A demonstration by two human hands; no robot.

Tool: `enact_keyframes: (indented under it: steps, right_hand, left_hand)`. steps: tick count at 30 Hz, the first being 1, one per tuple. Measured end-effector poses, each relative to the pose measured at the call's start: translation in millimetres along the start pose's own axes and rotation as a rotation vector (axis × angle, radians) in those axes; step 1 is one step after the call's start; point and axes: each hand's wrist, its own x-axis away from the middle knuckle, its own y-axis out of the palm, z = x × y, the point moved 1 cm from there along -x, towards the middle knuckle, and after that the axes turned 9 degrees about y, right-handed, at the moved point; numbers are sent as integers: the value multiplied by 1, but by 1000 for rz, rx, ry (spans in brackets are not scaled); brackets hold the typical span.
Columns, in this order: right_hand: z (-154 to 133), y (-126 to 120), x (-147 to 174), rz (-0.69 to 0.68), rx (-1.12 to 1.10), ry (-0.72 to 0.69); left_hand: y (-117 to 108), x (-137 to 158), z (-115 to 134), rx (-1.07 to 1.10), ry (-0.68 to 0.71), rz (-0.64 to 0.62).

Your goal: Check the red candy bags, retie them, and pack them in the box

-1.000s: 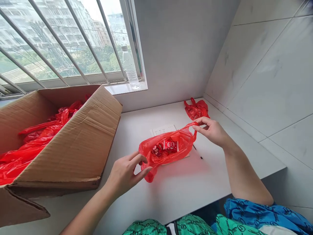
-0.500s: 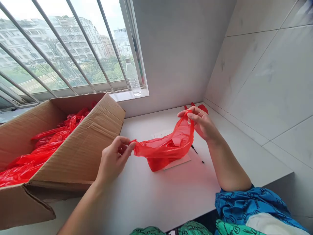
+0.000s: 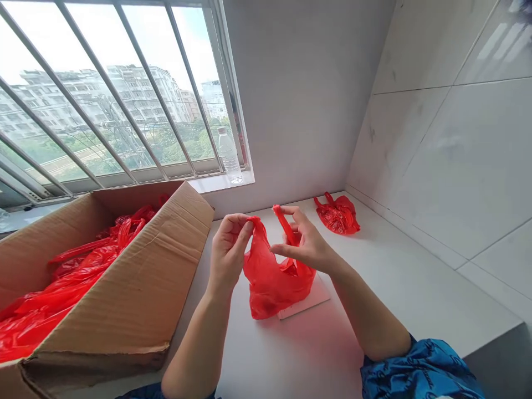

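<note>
A red plastic bag (image 3: 276,280) hangs upright over the white table in the middle of the head view, its two handles raised. My left hand (image 3: 230,246) pinches the left handle between thumb and fingertips. Across the bag's mouth, my right hand (image 3: 305,238) has the other handle at its index finger, with the thumb held apart from it. Whatever is inside the bag cannot be made out. Partly behind and under the bag lies a pale flat pad (image 3: 310,302).
On the left stands a cardboard box (image 3: 137,277) filled with red plastic bags (image 3: 83,266). A tied red bundle (image 3: 338,213) lies at the table's back right. On the sill of the barred window, a clear water bottle (image 3: 230,158) stands against the frame.
Both hands have come closer together, and the bag went from stretched wide to hanging with its handles up. The view has tilted up, showing the red bundle fully.
</note>
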Motion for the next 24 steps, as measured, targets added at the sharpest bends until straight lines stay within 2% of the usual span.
enact_keyframes:
  steps: [3, 6, 9, 11, 12, 16, 18, 21, 24]
  right_hand:
    - [3, 14, -3, -19, 104, -78]
    - [11, 24, -10, 22, 57, -131]
    - [20, 24, -17, 78, -111, -51]
    - [23, 21, -19, 44, -249, 41]
    - [23, 19, -20, 15, -312, 78]
    - [23, 10, -20, -19, -452, 118]
    - [24, 5, -21, 0, -467, 124]
    - [25, -5, -21, 12, -436, 121]
    - [23, -11, -20, -36, -292, 71]
  left_hand:
    - [2, 5, 0, 9, -62, -109]
    - [2, 8, -1, 1, -79, -240]
    - [1, 7, -8, -85, -2, -168]
    - [2, 8, -14, -152, -6, -133]
    - [4, 9, -18, -172, -50, -172]
    - [11, 15, -27, -181, -311, -493]
    - [12, 15, -29, -171, -357, -554]
    - [10, 13, -31, -69, -377, -521]
    - [11, 12, -35, 143, -449, -414]
